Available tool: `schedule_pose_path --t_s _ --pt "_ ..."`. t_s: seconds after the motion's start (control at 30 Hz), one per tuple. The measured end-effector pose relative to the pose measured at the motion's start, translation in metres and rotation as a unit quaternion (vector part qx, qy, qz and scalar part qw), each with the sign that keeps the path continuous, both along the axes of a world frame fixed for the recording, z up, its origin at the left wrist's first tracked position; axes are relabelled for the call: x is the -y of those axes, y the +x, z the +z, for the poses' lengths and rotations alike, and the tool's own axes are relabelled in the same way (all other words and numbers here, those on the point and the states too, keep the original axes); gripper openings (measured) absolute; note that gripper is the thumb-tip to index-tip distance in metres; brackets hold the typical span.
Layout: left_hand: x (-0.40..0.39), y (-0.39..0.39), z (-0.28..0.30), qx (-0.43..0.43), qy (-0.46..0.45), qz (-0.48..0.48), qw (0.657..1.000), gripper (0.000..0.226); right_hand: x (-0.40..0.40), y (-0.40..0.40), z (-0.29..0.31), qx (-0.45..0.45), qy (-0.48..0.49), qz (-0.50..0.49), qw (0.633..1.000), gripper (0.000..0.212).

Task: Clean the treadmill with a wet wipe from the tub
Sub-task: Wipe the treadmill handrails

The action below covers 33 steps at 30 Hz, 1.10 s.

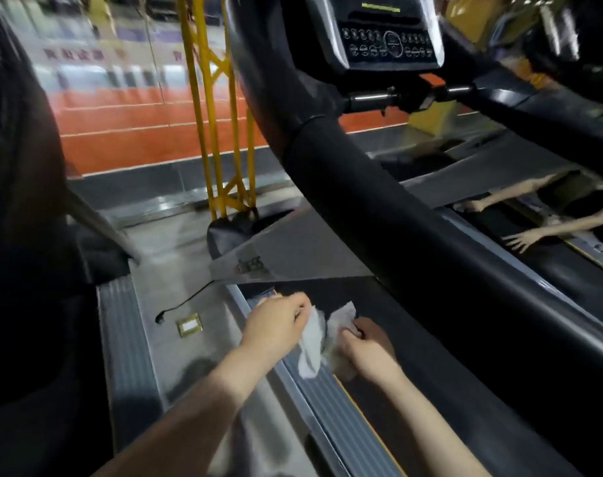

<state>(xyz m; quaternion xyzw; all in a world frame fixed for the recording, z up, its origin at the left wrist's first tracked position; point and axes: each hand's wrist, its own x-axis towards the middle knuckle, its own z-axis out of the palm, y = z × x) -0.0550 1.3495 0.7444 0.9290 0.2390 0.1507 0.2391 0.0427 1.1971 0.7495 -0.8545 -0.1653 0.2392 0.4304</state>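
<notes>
The wet wipe (319, 337) was pinched between the left hand (276, 323) and right hand (365, 346), hanging just above the treadmill (327, 404) side rail.

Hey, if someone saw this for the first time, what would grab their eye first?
Low in the middle, the left hand and right hand both hold a crumpled white wet wipe over the treadmill's black belt. A thick black handrail slants across the centre, with the console at top.
</notes>
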Motion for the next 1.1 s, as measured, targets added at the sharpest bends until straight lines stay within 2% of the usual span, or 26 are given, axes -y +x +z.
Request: schedule_pose_path --t_s 0.07,0.17,0.27,0.33,0.43,0.53,0.6,0.67,0.73,0.8,0.83,0.87,0.93,1.03,1.07,1.1 --pt "-0.021 0.021 -0.018 0.017 0.004 -0.003 1.000 0.019 -0.031 0.024 -0.026 -0.045 0.018 -0.018 0.999 0.013" --pt "-0.041 0.025 -0.030 0.070 -0.075 0.065 0.993 0.024 -0.063 0.027 -0.047 -0.129 0.045 -0.042 0.990 0.016" --pt "-0.051 0.028 -0.020 0.016 -0.144 0.124 0.982 0.016 -0.096 0.027 -0.046 -0.180 0.059 -0.030 0.981 0.014" --pt "-0.059 0.030 -0.015 -0.005 -0.168 0.164 0.972 0.016 -0.110 0.024 -0.041 -0.191 0.095 -0.024 0.977 0.020" --pt "-0.066 0.027 -0.011 -0.004 -0.222 0.163 0.961 0.020 -0.122 0.018 -0.036 -0.267 0.180 -0.014 0.947 0.023" --pt "-0.071 0.013 -0.015 0.020 -0.262 0.123 0.957 0.013 -0.139 0.014 -0.041 -0.373 0.210 -0.019 0.904 0.046" --pt "-0.075 0.002 -0.017 0.042 -0.278 0.115 0.953 0.015 -0.152 0.010 -0.040 -0.417 0.212 0.004 0.884 0.049" --pt "-0.082 -0.012 -0.018 0.048 -0.295 0.117 0.947 0.023 -0.166 0.005 -0.040 -0.440 0.206 0.021 0.874 0.029" --pt "-0.090 -0.024 -0.018 0.034 -0.305 0.117 0.944 0.023 -0.182 -0.003 -0.042 -0.416 0.185 0.021 0.890 0.013" --pt "-0.107 -0.036 -0.016 0.038 -0.310 0.144 0.939 0.014 -0.200 -0.008 -0.045 -0.370 0.149 0.015 0.917 0.015" --pt "-0.117 -0.043 -0.012 0.059 -0.328 0.181 0.925 0.015 -0.209 -0.009 -0.046 -0.366 0.145 0.021 0.919 0.019" --pt "-0.127 -0.049 -0.007 0.073 -0.338 0.217 0.913 0.017 -0.217 -0.010 -0.043 -0.377 0.140 0.030 0.915 0.022" --pt "-0.147 -0.061 -0.004 0.081 -0.309 0.243 0.916 0.029 -0.234 -0.011 -0.036 -0.408 0.141 0.068 0.899 0.024" --pt "-0.161 -0.076 -0.010 0.096 -0.312 0.263 0.908 0.069 -0.261 -0.009 -0.025 -0.441 0.121 0.151 0.876 0.030" --pt "-0.164 -0.078 -0.012 0.097 -0.310 0.259 0.910 0.076 -0.272 -0.008 -0.023 -0.447 0.112 0.183 0.868 0.037" --pt "-0.167 -0.078 -0.014 0.097 -0.309 0.246 0.914 0.074 -0.285 -0.006 -0.024 -0.445 0.105 0.220 0.862 0.040"
